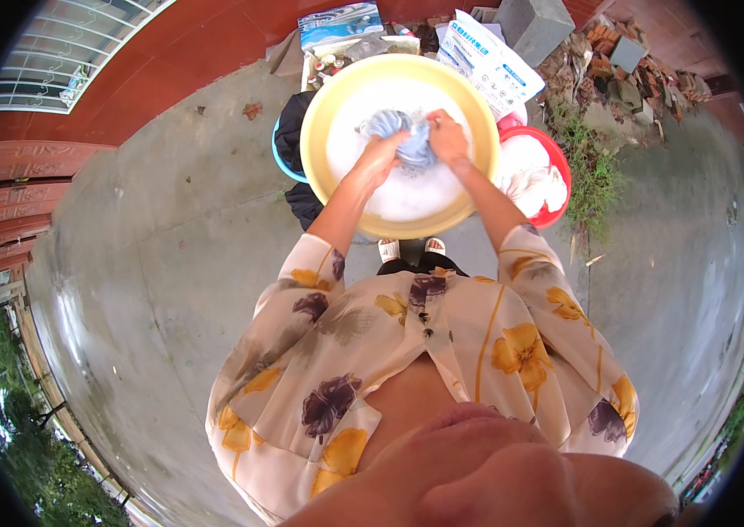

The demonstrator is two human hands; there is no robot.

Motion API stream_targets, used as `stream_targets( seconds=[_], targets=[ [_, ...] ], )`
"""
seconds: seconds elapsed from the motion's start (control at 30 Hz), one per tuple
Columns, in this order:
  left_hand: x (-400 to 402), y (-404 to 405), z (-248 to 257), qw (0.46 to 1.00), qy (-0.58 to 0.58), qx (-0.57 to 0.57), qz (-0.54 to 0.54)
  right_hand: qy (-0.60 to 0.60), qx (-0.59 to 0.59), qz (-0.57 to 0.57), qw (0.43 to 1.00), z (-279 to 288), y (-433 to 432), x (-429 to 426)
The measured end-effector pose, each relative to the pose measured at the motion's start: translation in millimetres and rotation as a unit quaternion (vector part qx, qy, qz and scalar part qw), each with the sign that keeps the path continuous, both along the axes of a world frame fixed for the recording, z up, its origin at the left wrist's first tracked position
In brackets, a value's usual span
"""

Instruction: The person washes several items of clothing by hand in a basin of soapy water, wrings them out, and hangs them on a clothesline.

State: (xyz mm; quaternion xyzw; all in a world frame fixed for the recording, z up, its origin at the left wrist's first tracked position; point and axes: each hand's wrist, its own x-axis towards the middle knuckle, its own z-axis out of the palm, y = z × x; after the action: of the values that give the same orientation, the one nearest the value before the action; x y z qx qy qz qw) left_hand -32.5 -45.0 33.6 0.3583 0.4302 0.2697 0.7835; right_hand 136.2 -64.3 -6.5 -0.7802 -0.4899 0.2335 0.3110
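A wide yellow plastic basin (314, 161) stands before me, full of white suds (405, 196). A light blue cloth (416, 146) is bunched up at the suds in its middle. My left hand (378, 158) grips the cloth from its near left side, thumb laid across it. On the right side of the same cloth, my right hand (447, 136) is closed with its fingers curled in. The cloth is somewhat blurred, and its lower part meets the foam, so its full shape is hidden.
A red basin (563, 172) with white clothes (526, 172) sits at the right. Dark cloth (294, 128) lies in a blue basin (277, 155) at the left. Behind are a printed white bag (487, 66), a foam box (405, 45) with bottles, a grey block (536, 29) and brick rubble (628, 72).
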Motion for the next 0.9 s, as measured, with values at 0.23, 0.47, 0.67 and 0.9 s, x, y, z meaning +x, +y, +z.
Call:
stream_targets(
  seconds=[0.23, 0.47, 0.67, 0.9],
  targets=[
    [-69, 22, -50, 0.973, -0.080, -0.149, 0.160, 0.149, 0.003, 0.075, 0.986, -21, 49, -14],
    [-17, 42, -55, 0.970, -0.062, -0.108, 0.207, 0.160, 0.075, 0.188, 0.966, 2, 45, -87],
    [49, 33, -20, 0.974, 0.132, -0.052, 0.175, 0.075, 0.124, 0.043, 0.988, -6, 45, -38],
    [28, 31, -14, 0.983, 0.072, -0.025, 0.170, 0.059, 0.148, 0.021, 0.987, 19, 42, -68]
  ],
)
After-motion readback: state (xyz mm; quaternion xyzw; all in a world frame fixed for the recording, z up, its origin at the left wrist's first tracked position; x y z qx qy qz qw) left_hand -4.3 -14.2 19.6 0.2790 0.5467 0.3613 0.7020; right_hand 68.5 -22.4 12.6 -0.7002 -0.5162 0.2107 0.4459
